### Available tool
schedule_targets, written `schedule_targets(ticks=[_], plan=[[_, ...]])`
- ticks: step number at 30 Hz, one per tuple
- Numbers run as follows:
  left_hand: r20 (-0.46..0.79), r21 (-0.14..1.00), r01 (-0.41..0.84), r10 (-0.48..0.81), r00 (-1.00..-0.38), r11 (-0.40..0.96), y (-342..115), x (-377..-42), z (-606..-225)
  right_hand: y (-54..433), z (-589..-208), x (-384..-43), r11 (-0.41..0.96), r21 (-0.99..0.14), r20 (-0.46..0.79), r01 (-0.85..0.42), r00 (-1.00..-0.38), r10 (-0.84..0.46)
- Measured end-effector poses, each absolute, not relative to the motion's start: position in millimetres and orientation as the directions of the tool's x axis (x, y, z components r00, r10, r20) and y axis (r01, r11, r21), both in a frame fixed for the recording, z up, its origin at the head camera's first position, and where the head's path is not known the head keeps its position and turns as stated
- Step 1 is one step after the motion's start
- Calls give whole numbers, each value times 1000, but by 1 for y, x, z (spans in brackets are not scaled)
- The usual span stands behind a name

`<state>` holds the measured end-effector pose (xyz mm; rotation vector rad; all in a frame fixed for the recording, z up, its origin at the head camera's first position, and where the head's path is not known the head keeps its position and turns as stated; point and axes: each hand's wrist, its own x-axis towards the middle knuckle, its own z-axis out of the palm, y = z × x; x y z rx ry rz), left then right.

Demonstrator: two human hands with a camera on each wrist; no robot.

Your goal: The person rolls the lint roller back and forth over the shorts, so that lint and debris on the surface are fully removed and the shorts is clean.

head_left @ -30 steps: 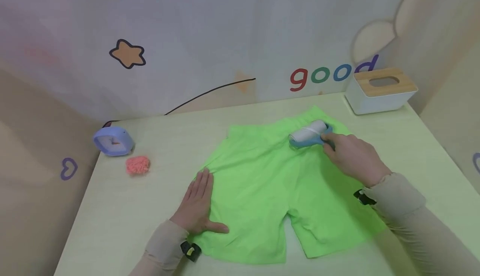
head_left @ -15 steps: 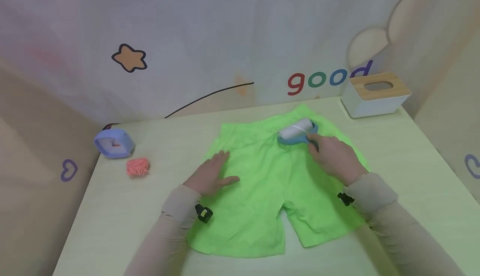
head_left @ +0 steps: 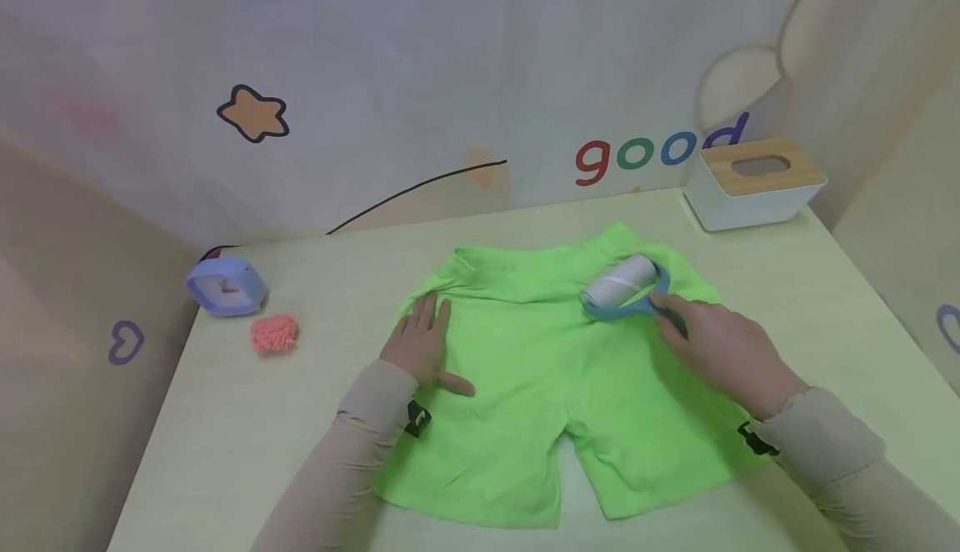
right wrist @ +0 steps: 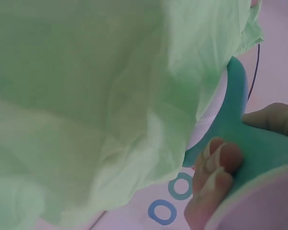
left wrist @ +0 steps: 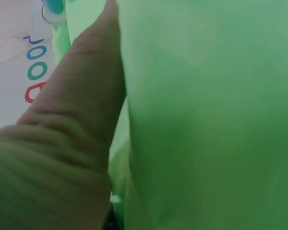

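Observation:
Bright green shorts lie spread on the pale table, waistband toward the back wall. My right hand grips the handle of a lint roller, whose white roll lies against the shorts just below the waistband on the right. In the right wrist view, fingers curl round the roller's blue-green handle. My left hand rests flat on the upper left side of the shorts, fingers straight and thumb spread. The left wrist view shows the thumb against the green cloth.
A white tissue box with a wooden lid stands at the back right corner. At the back left are a purple clock and a pink fuzzy clump. A printed cloth backdrop rises behind the table.
My left hand has slid up the shorts toward the waistband. The lint roller went left, then back to the right and slightly nearer. Cloth near the left waistband has shifted and creased.

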<state>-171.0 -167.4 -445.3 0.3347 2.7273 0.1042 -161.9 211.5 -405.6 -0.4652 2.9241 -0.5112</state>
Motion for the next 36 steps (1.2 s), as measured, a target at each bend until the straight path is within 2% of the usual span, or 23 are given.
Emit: schedule_targets(ticks=[11, 16, 21, 31, 36], plan=[[-382, 112, 163, 194, -904, 980, -171, -171, -447, 266, -400, -111, 903, -326, -34, -281, -951, -308], [-373, 154, 168, 215, -902, 974, -171, -172, -450, 289, -387, -93, 929, -308, -126, -204, -959, -253], [-373, 146, 184, 226, -900, 972, -167, -173, -449, 302, -377, -78, 947, -282, -199, -151, -957, -212], [-352, 184, 188, 243, -904, 965, -169, -171, -454, 285, -368, -101, 925, -300, -137, -233, -949, -284], [-336, 197, 204, 262, -905, 959, -173, -171, -462, 278, -370, -112, 914, -331, -129, -233, -949, -289]])
